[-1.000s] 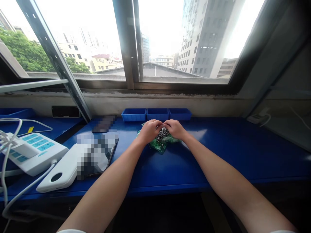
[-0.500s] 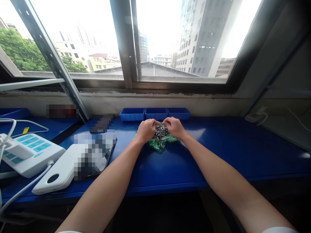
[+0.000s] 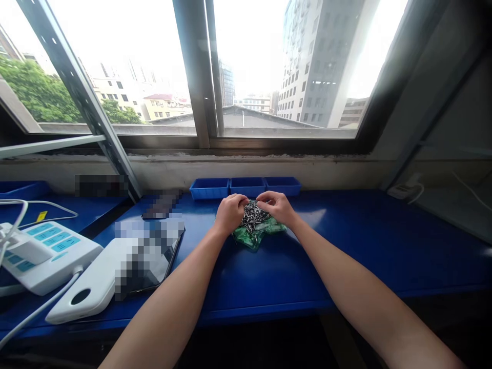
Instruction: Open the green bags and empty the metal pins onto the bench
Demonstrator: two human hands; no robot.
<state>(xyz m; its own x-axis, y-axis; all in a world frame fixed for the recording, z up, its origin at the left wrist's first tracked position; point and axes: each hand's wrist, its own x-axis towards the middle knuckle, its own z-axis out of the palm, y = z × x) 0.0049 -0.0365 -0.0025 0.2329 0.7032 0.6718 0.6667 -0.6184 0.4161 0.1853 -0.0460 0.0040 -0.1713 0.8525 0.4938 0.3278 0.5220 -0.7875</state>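
**Loose metal pieces (image 3: 252,220) could scatter**

The heap sits in or on green plastic (image 3: 249,242) on the desk (image 3: 269,287), near three blue bins (image 3: 247,185); a tug at the plastic or a careless nudge might send pieces rolling. The left hand (image 3: 230,211) curls its fingers at the heap's left edge; the right hand (image 3: 280,207) arches at the right, thumb and forefinger slightly parted. Whether either pinches anything, I cannot tell.

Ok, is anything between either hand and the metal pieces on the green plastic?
Nothing visible: the left hand and right hand flank the metal pieces, which lie exposed on the green plastic.
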